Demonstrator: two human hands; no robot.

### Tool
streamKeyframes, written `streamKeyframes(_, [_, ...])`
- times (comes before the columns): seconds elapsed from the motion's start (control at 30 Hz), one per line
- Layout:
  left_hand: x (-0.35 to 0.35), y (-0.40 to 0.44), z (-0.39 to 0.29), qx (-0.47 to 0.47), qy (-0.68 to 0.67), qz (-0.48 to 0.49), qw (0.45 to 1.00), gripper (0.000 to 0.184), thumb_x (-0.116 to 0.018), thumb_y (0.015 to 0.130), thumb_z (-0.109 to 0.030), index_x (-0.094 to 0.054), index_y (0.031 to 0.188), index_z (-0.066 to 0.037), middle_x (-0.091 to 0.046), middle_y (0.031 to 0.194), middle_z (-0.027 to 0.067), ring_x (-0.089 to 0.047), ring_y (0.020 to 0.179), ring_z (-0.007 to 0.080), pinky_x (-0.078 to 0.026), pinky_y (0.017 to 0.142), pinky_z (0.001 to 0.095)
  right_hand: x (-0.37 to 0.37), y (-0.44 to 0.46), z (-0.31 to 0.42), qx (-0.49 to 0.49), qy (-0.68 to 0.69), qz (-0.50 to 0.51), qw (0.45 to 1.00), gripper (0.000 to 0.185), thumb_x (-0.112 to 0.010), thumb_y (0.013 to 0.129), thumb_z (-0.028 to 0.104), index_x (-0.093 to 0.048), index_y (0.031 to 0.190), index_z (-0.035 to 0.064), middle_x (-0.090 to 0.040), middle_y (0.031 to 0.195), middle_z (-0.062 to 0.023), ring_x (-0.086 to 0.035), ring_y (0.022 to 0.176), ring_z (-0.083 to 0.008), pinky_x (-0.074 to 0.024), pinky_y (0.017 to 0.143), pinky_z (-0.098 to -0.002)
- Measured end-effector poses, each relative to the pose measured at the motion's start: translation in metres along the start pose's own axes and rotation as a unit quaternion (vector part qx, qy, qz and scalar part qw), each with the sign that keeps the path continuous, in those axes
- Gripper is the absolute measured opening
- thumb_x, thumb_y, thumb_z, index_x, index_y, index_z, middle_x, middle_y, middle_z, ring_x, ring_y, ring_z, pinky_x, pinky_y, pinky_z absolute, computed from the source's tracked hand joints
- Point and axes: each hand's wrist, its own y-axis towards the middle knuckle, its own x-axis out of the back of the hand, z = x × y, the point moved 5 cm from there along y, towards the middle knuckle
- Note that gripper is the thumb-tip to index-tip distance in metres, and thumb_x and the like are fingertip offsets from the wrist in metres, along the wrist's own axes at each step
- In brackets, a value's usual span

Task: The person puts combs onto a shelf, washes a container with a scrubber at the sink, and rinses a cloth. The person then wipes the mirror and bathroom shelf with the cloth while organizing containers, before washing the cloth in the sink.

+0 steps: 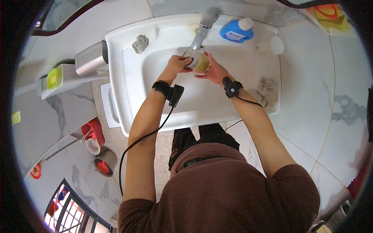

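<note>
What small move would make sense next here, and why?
Probably a slight turn of the clear container between the left hand and right hand. Both hands are at it, on opposite sides, close to the faucet spout, and a yellowish area shows toward the right hand. Whether water is running is too unclear to tell.

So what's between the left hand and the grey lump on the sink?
Only bare white sink surface: in the head view, nothing rests between the left hand and the grey lump.
</note>
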Motion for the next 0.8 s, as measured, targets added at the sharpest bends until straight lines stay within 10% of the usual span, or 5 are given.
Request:
streamKeyframes(0.13, [-0.015, -0.014, -0.027, -0.135, 0.437, -0.062, 0.887, 0.031, -0.068, 0.079, -0.026, -0.066, 0.101, -0.005, -0.066, 0.08, 0.0124, -0.065, 0.076, 0.0237, -0.055, 0.066, 0.0351, 0.017, 0.02, -0.004, 0.04, -0.027, 0.009, 0.999, 0.051, -0.053, 0.084, 0.051, -0.042, 0.123, 0.0206, -0.051, 0.113, -0.0043, -0.052, 0.096, -0.022, -0.047, 0.072, -0.0383])
streamKeyframes(0.33, [0.01, -0.032, -0.034, -0.261, 0.056, -0.11, 0.957, 0.064, -0.08, 0.066, -0.02, -0.05, 0.121, -0.006, -0.06, 0.108, 0.0082, -0.061, 0.091, 0.0272, -0.049, 0.079, 0.0364, 0.012, 0.01, 0.009, 0.003, 0.012, 0.023, 1.0, 0.041, -0.049, 0.088, 0.048, -0.049, 0.118, 0.0192, -0.056, 0.102, -0.0045, -0.055, 0.084, -0.0215, -0.0475, 0.063, -0.0317])
streamKeyframes(0.57, [-0.032, -0.025, 0.002, -0.299, 0.047, 0.025, 0.953, 0.09, -0.088, 0.048, -0.012, -0.037, 0.122, -0.008, -0.052, 0.117, 0.008, -0.047, 0.114, 0.022, -0.039, 0.097, 0.0363, 0.003, 0.018, -0.019, -0.026, 0.117, 0.109, 0.987, 0.046, -0.042, 0.091, 0.046, -0.046, 0.122, 0.0115, -0.055, 0.111, -0.0072, -0.057, 0.094, -0.0277, -0.0518, 0.074, -0.0355])
streamKeyframes(0.73, [-0.027, -0.022, 0.008, -0.237, 0.066, 0.008, 0.969, 0.083, -0.087, 0.047, -0.009, -0.044, 0.118, -0.009, -0.052, 0.115, 0.0076, -0.049, 0.11, 0.0205, -0.042, 0.094, 0.0353, 0.029, 0.005, 0.003, 0.087, -0.217, -0.142, 0.962, 0.028, -0.047, 0.09, 0.03, -0.055, 0.107, 0.009, -0.061, 0.101, -0.0084, -0.059, 0.094, -0.024, -0.0497, 0.077, -0.0374])
streamKeyframes(0.8, [-0.019, -0.015, 0.014, -0.247, 0.106, -0.002, 0.963, 0.081, -0.086, 0.046, -0.01, -0.045, 0.116, -0.01, -0.051, 0.112, 0.0081, -0.05, 0.108, 0.0223, -0.043, 0.093, 0.0353, 0.012, -0.016, 0.033, 0.287, -0.508, -0.216, 0.783, 0.015, -0.051, 0.078, 0.007, -0.06, 0.089, 0.004, -0.063, 0.09, -0.011, -0.059, 0.091, -0.0265, -0.0484, 0.079, -0.0365])
